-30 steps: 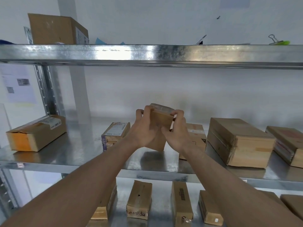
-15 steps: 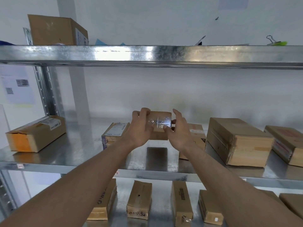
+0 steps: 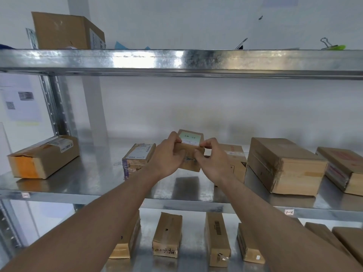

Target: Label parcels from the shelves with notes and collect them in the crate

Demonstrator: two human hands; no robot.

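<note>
Since a moment ago the small parcel (image 3: 190, 152) has been tipped over in the person's hands, so a pale note (image 3: 190, 139) is now facing up where shiny tape was showing before. Both bare arms are reaching forward and slightly up, meeting over the middle shelf (image 3: 82, 181). The left hand (image 3: 167, 159) is curling round the parcel's left side, thumb lying along its top edge; the right hand (image 3: 213, 160) is pinching the right corner, thumb on the near face. The parcel is hanging in the air between them, clear of the shelf, just in front of a labelled box (image 3: 137, 158). Larger cartons (image 3: 282, 167) are sitting to the right, an orange-ended one (image 3: 42, 157) far left, more parcels (image 3: 167, 240) lining the shelf below, against a white wall (image 3: 196, 107).
</note>
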